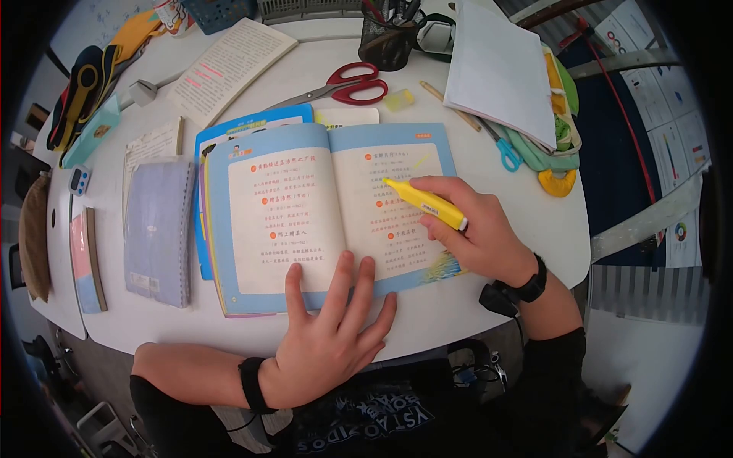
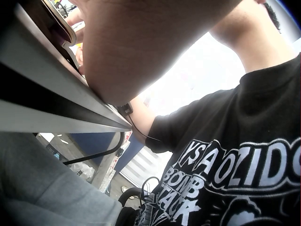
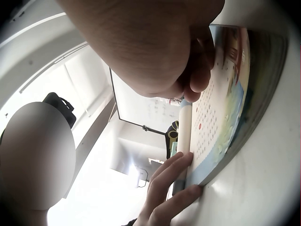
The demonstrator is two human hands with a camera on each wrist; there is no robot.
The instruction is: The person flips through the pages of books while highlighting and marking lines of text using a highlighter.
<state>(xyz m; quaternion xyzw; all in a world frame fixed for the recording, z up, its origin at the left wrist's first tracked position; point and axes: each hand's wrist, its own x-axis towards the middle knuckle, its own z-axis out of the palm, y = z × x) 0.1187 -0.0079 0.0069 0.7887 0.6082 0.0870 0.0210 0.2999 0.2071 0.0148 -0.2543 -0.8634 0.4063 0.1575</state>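
Note:
An open book (image 1: 290, 267) with blue page borders and printed Chinese text lies in the middle of the table. My right hand (image 1: 477, 229) grips a yellow highlighter (image 1: 434, 208), its tip over the upper part of the right page. A short yellow streak (image 1: 421, 161) shows near that page's top. My left hand (image 1: 324, 347) rests with spread, straight fingers on the book's lower edge around the spine. In the right wrist view, the left hand's fingers (image 3: 171, 176) touch the book's edge, while the highlighter is hidden behind the right hand (image 3: 141, 52).
Red-handled scissors (image 1: 355, 84) and a small yellow piece (image 1: 398, 99) lie beyond the book. A mesh pen holder (image 1: 388, 42) stands behind them. White papers (image 1: 500, 76) top a pile at the right. A purple notebook (image 1: 158, 229) and an annotated book (image 1: 229, 69) lie leftward.

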